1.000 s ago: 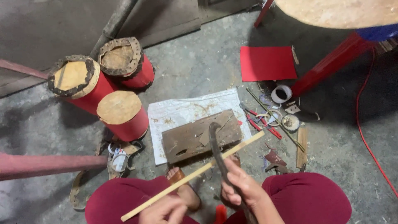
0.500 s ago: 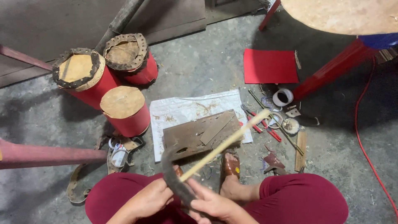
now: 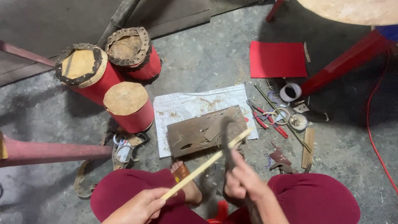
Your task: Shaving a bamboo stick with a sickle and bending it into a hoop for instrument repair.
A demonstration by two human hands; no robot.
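My left hand grips the near end of a thin pale bamboo stick that slants up to the right over my knees. My right hand holds the handle of a dark curved knife, its blade resting against the stick near the far end. Below the stick's tip lies a scarred wooden board on a white woven sheet. My foot in a sandal shows between my dark red trouser legs.
Three small red drums stand at the left. A red paper sheet, a tape roll, red-handled pliers and wood scraps lie at the right. A red stand leg and a red cable run along the right side.
The knife moved from low by my left side up to the right, and now meets the stick near its far end. The stick has tilted slightly lower.
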